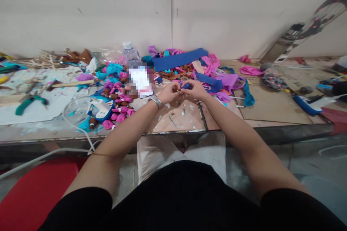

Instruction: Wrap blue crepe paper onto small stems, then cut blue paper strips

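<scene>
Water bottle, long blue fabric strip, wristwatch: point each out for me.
Water bottle (131, 55): head view, on its clear shoulder below the cap.
Long blue fabric strip (179, 59): head view, mid-length.
Wristwatch (155, 101): head view, metal band on left wrist.

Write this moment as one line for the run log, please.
left hand: pinching blue piece | right hand: pinching same piece | place: over bench | near: fabric scraps, bottle
</scene>
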{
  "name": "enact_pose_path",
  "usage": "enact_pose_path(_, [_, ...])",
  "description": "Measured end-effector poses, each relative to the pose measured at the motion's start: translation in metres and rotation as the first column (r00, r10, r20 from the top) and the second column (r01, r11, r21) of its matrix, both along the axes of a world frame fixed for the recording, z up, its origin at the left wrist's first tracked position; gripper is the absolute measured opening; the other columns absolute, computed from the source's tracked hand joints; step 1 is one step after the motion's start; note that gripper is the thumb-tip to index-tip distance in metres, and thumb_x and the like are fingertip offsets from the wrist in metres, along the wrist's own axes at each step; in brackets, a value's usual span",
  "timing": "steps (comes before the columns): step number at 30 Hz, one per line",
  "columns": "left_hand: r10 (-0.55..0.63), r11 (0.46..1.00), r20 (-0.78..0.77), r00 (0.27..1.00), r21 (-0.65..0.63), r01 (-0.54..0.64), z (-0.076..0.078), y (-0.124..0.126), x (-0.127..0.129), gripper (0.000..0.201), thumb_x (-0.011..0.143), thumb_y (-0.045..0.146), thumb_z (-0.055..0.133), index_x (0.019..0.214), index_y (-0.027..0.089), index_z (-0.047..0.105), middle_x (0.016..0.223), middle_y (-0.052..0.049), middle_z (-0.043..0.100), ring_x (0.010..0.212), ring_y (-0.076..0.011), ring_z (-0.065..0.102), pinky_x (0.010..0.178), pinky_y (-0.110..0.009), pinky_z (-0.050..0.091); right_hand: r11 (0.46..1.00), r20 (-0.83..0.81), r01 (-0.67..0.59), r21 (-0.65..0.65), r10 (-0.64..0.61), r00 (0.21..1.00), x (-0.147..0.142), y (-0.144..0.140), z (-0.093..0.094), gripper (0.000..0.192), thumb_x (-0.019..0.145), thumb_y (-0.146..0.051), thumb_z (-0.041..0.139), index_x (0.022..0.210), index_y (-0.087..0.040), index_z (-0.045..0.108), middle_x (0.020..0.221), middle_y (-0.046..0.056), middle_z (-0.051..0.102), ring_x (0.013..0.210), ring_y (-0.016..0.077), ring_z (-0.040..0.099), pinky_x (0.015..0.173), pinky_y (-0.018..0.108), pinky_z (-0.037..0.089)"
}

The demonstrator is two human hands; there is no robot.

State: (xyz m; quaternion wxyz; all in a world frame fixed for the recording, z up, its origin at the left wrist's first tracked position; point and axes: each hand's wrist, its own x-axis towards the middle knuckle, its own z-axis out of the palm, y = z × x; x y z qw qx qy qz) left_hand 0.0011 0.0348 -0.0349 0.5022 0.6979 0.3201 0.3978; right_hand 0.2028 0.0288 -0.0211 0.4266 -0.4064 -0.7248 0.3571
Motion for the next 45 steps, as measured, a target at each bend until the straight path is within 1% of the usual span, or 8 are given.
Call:
enact_pose_path(6, [-0.051, 0.996, -0.045, 0.998, -0.074, 0.048, 0.003, 0.001, -0.002, 0.047, 0.081, 0.060, 0.081, 0.092, 0.015, 0.068, 0.072, -0.004, 0.070, 0.063, -0.0136, 0.063, 0.063, -0.026, 0.050, 1.000, -0.071, 0.010, 0.014, -0.009, 0.997, 0.003, 0.001, -0.001, 0.036, 0.071, -0.043, 0.084, 0.093, -0.018, 0.073, 0.083, 0.000, 0.070, 0.072, 0.0148, 0.058, 0.069, 0.027, 0.047])
enact_pose_path(11, [-0.044, 0.999, -0.073, 0.996, -0.017, 0.043, 0.003, 0.003, -0.004, 0.054, 0.084, 0.069, 0.074, 0.082, 0.015, 0.070, 0.073, -0.006, 0.070, 0.062, -0.0129, 0.060, 0.061, -0.026, 0.046, 0.999, -0.131, -0.035, 0.018, 0.037, 0.991, 0.002, 0.001, 0.000, 0.037, 0.071, -0.045, 0.086, 0.093, -0.020, 0.070, 0.088, 0.001, 0.069, 0.080, 0.0167, 0.061, 0.075, 0.028, 0.050])
enact_pose_path(16, [0.040, 0.982, -0.141, 0.989, 0.188, -0.013, 0.004, 0.001, -0.005, 0.041, 0.095, 0.056, 0.066, 0.082, 0.017, 0.066, 0.076, -0.006, 0.070, 0.066, -0.0153, 0.060, 0.066, -0.028, 0.045, 0.999, -0.206, -0.050, -0.009, 0.047, 0.978, 0.001, -0.001, 0.001, 0.035, 0.068, -0.039, 0.087, 0.092, -0.020, 0.069, 0.089, 0.000, 0.066, 0.081, 0.0159, 0.060, 0.077, 0.028, 0.049])
enact_pose_path(19, [0.172, 0.921, -0.218, 0.961, 0.382, -0.079, 0.006, -0.003, -0.007, 0.030, 0.099, 0.043, 0.062, 0.083, 0.018, 0.067, 0.075, -0.004, 0.068, 0.066, -0.0162, 0.056, 0.068, -0.030, 0.041, 0.998, -0.210, -0.050, -0.028, 0.043, 0.977, 0.000, -0.002, 0.003, 0.034, 0.067, -0.036, 0.086, 0.091, -0.019, 0.070, 0.088, -0.001, 0.066, 0.080, 0.0153, 0.060, 0.077, 0.028, 0.049])
enact_pose_path(21, [0.220, 0.890, -0.233, 0.947, 0.446, -0.097, 0.007, -0.004, -0.008, 0.022, 0.097, 0.039, 0.065, 0.094, 0.018, 0.071, 0.079, -0.005, 0.070, 0.068, -0.0174, 0.056, 0.069, -0.030, 0.041, 0.999, -0.215, -0.036, -0.037, 0.027, 0.976, 0.000, -0.003, 0.004, 0.034, 0.066, -0.036, 0.086, 0.090, -0.020, 0.070, 0.088, -0.001, 0.067, 0.081, 0.0160, 0.060, 0.077, 0.028, 0.050])
enact_pose_path(25, [0.207, 0.895, -0.188, 0.960, 0.432, -0.108, 0.007, -0.005, -0.009, 0.034, 0.092, 0.038, 0.072, 0.121, 0.020, 0.072, 0.099, -0.007, 0.076, 0.080, -0.0207, 0.065, 0.079, -0.031, 0.046, 0.998, -0.210, -0.010, -0.070, -0.005, 0.978, -0.001, -0.005, 0.003, 0.037, 0.064, -0.038, 0.087, 0.091, -0.020, 0.070, 0.091, 0.001, 0.070, 0.081, 0.0171, 0.061, 0.075, 0.029, 0.051])
enact_pose_path(34, [0.314, 0.858, -0.158, 0.936, 0.469, -0.209, 0.008, -0.004, -0.008, 0.018, 0.089, 0.037, 0.075, 0.094, 0.020, 0.074, 0.087, -0.006, 0.075, 0.078, -0.0210, 0.063, 0.077, -0.031, 0.044, 0.995, -0.250, -0.037, -0.088, 0.013, 0.968, -0.004, -0.007, 0.005, 0.038, 0.063, -0.038, 0.088, 0.091, -0.020, 0.069, 0.086, -0.001, 0.067, 0.075, 0.0148, 0.060, 0.071, 0.027, 0.051])
enact_pose_path(45, [0.317, 0.857, -0.185, 0.930, 0.476, -0.198, 0.010, -0.004, -0.010, 0.020, 0.095, 0.039, 0.068, 0.091, 0.019, 0.070, 0.082, -0.005, 0.072, 0.073, -0.0182, 0.062, 0.073, -0.030, 0.044, 0.994, -0.323, 0.018, -0.108, -0.052, 0.945, 0.000, 0.002, 0.000, 0.038, 0.061, -0.036, 0.089, 0.090, -0.020, 0.069, 0.073, -0.004, 0.064, 0.064, 0.0127, 0.057, 0.063, 0.026, 0.049])
